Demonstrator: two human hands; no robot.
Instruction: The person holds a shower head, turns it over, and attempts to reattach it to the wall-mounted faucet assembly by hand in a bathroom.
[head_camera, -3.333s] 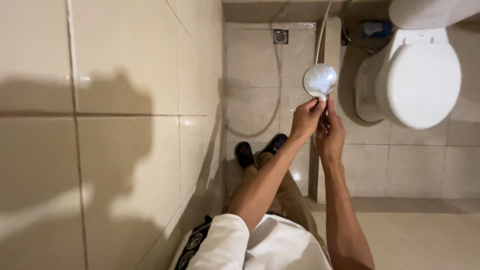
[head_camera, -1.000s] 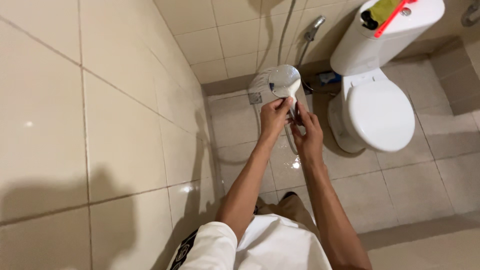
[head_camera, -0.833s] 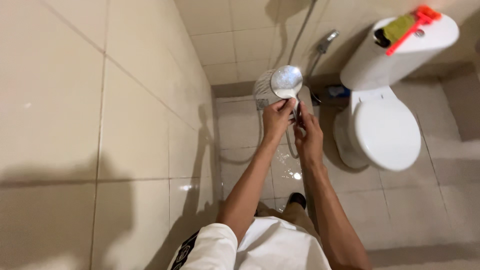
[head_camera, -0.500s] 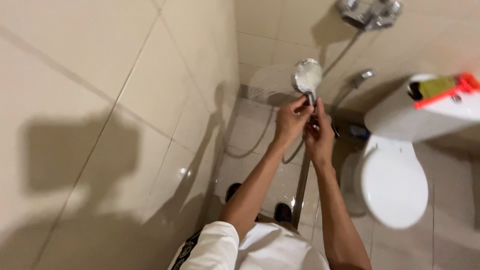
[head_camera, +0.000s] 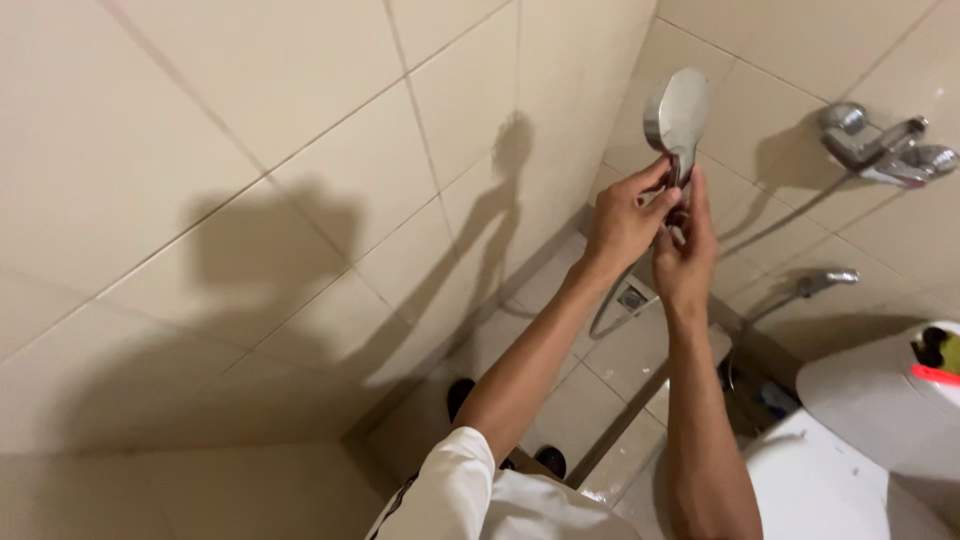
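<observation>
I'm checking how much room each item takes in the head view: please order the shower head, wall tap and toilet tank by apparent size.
1. Toilet tank, largest though cut off by the frame edge.
2. Shower head and wall tap look alike in size; different distances make ranking them unsure.

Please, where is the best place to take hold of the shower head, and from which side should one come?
Probably the narrow handle below the round face of the shower head, coming from its two sides, as the left hand and right hand do. The face is broad and flat.
</observation>
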